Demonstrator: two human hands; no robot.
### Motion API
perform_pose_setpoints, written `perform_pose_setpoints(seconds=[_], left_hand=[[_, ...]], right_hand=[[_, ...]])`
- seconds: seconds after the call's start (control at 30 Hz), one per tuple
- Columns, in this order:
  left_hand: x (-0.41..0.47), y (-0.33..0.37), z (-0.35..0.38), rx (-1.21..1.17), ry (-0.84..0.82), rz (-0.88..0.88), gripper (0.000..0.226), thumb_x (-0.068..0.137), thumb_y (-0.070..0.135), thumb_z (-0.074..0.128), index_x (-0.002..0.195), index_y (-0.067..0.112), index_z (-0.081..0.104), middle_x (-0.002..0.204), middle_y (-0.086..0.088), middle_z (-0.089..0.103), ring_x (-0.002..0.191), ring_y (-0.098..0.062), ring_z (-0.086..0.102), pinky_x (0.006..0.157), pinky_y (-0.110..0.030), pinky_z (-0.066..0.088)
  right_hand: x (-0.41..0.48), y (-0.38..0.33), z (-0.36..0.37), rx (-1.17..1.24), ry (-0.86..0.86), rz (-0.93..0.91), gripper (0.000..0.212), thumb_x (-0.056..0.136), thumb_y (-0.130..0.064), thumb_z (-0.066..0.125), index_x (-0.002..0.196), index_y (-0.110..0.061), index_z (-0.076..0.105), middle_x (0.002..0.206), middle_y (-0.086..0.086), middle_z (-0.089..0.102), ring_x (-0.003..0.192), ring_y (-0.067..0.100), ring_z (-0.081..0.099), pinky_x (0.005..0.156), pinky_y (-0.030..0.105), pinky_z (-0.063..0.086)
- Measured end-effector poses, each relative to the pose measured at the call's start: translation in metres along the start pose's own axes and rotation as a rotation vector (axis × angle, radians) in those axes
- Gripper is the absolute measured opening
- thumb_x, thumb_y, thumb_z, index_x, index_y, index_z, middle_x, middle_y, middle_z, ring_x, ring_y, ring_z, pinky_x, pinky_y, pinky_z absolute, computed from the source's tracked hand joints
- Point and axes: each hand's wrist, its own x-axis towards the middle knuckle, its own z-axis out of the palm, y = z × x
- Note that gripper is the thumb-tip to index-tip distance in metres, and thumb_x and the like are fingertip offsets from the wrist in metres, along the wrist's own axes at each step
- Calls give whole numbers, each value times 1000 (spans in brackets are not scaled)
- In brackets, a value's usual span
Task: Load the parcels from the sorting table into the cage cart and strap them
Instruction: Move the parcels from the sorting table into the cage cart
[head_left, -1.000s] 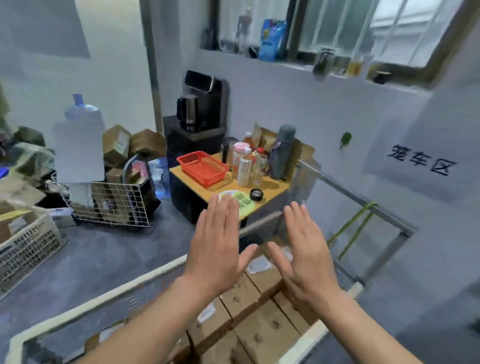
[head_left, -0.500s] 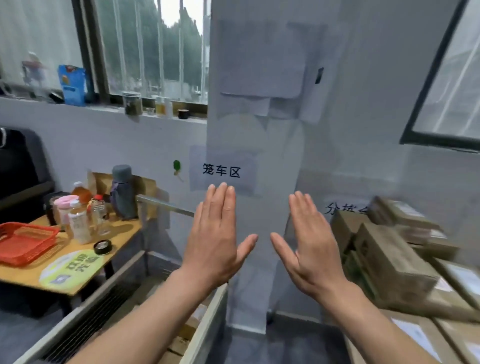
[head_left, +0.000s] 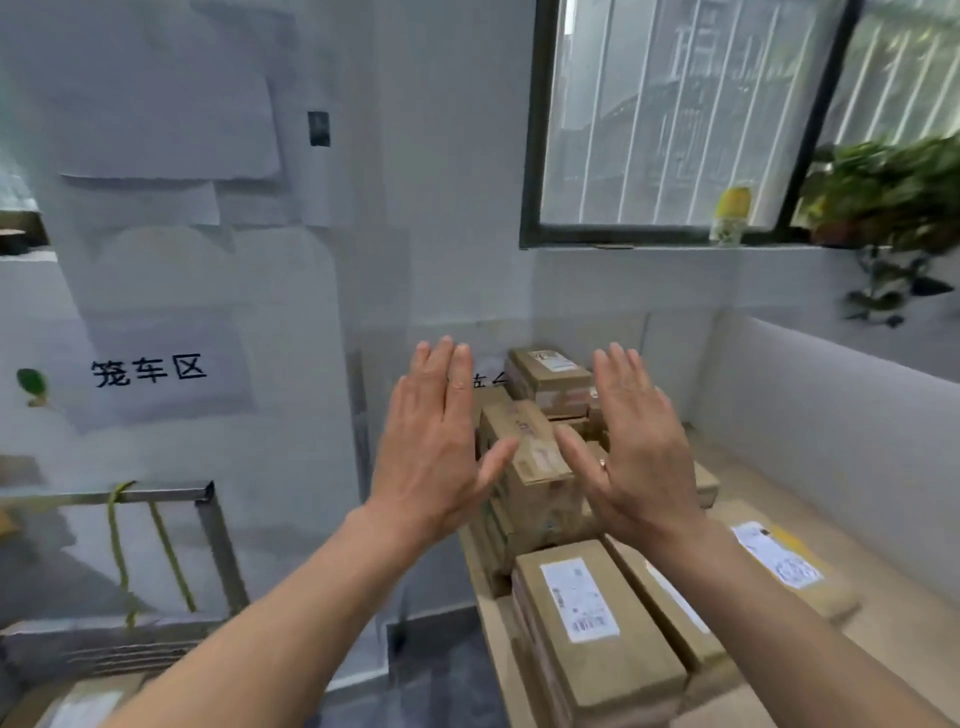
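Note:
Several brown cardboard parcels with white labels are stacked on the wooden sorting table (head_left: 883, 623) at the right. One long parcel (head_left: 587, 618) lies nearest me, another tall stack (head_left: 524, 457) stands behind it, and a smaller box (head_left: 548, 371) sits at the back. My left hand (head_left: 434, 441) and my right hand (head_left: 634, 441) are raised in the air in front of the stack, palms facing each other, fingers spread, holding nothing. The metal frame of the cage cart (head_left: 208, 519) shows at the lower left, with a green strap (head_left: 117, 545) hanging on it and a parcel (head_left: 78, 704) inside.
A white partition (head_left: 831, 415) runs along the table's far side. A window (head_left: 675, 119) with a yellow bottle (head_left: 730, 213) and a plant (head_left: 893, 192) is above. A wall sign (head_left: 148, 371) hangs at the left. Dark floor lies between cart and table.
My view has swung right, from the cage cart and the small side table to the sorting table with its parcels. Both hands stayed raised and empty.

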Motion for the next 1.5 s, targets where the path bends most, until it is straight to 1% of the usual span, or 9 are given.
perform_pose_setpoints(seconds=[0.17, 0.43, 0.57, 0.73, 0.93, 1.0, 1.13, 1.3, 1.5], left_hand=[[16, 43, 45, -41, -73, 65, 91, 87, 62, 41, 152, 3, 19, 158, -19, 25, 148, -35, 19, 117, -48, 24], [16, 73, 118, -91, -241, 132, 89, 89, 62, 41, 152, 4, 18, 158, -19, 24, 148, -37, 20, 115, -54, 30], [12, 78, 153, -133, -323, 165, 88, 89, 64, 33, 153, 5, 18, 160, -17, 20, 149, -35, 15, 117, -53, 28], [1, 82, 197, -190, -415, 206, 90, 91, 60, 48, 155, 8, 13, 162, -14, 14, 150, -33, 10, 120, -46, 18], [-18, 73, 241, -222, -548, 265, 86, 91, 63, 35, 153, 5, 20, 158, -19, 24, 147, -37, 23, 114, -47, 30], [-31, 71, 252, -263, -601, 278, 88, 90, 62, 37, 154, 5, 19, 158, -18, 24, 147, -36, 22, 113, -46, 31], [-60, 65, 272, -294, -767, 278, 87, 96, 60, 39, 157, 12, -1, 164, -10, 2, 152, -29, 1, 120, -41, 17], [-91, 59, 285, -297, -916, 280, 81, 95, 60, 41, 155, 19, 4, 162, -3, 10, 149, -22, 9, 118, -37, 19], [-127, 46, 296, -191, -1065, 308, 78, 95, 62, 38, 155, 20, 11, 160, -6, 18, 147, -28, 13, 117, -43, 20]], right_hand=[[-19, 56, -21, -56, 15, 126, 75, 94, -51, 45, 152, -6, 35, 159, 13, 33, 150, 26, 24, 116, 51, 31], [-58, 118, -23, -178, -58, 288, 75, 95, -54, 41, 153, -6, 33, 160, 14, 31, 150, 28, 24, 118, 46, 27], [-76, 134, -9, -226, -98, 351, 74, 95, -54, 42, 152, -7, 35, 159, 14, 33, 149, 29, 26, 117, 47, 29], [-95, 150, 20, -250, -187, 449, 76, 94, -56, 41, 152, -8, 36, 159, 13, 34, 149, 28, 26, 117, 46, 30], [-118, 154, 53, -226, -312, 587, 80, 91, -60, 33, 155, -11, 32, 160, 7, 32, 150, 22, 24, 120, 37, 23], [-126, 153, 63, -224, -347, 634, 76, 92, -58, 37, 153, -13, 36, 156, 4, 40, 145, 22, 35, 113, 34, 31], [-146, 149, 82, -191, -492, 724, 61, 99, -42, 54, 152, -17, 38, 148, 0, 49, 134, 20, 46, 102, 34, 40], [-169, 141, 103, -163, -695, 757, 43, 99, -39, 54, 136, -17, 53, 121, 2, 64, 111, 22, 59, 85, 34, 48], [-194, 131, 117, -167, -913, 810, 19, 96, -38, 57, 107, -23, 55, 100, -4, 57, 90, 19, 55, 63, 21, 35]])
